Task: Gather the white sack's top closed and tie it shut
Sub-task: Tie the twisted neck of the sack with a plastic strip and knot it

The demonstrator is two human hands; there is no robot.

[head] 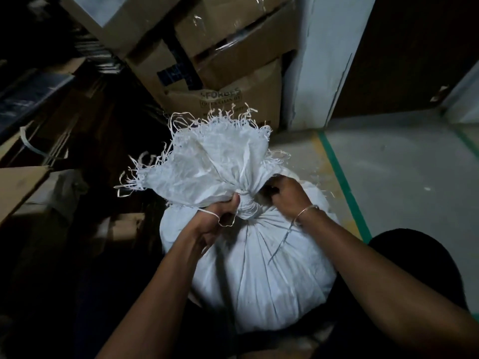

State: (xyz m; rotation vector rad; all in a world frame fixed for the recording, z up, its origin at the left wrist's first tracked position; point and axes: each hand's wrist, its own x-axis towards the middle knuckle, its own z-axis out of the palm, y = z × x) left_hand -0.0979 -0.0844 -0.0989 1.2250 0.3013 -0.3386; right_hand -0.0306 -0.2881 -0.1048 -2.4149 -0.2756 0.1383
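Left hand [216,218] fingers grip the white sack [259,268] neck; right hand [286,193] fingers hidden behind it, hold unclear.

You have one word you can read: "FORBES", printed in dark capitals on the front of the brown cardboard box [259,99] at the far side, just beyond the frayed top of the white sack [254,268]. A mark stands just left of the word, but you cannot make it out. Below it, a framed line of smaller capitals is too blurred to read. Fainter print lower on the same box is mostly hidden by the fringe.
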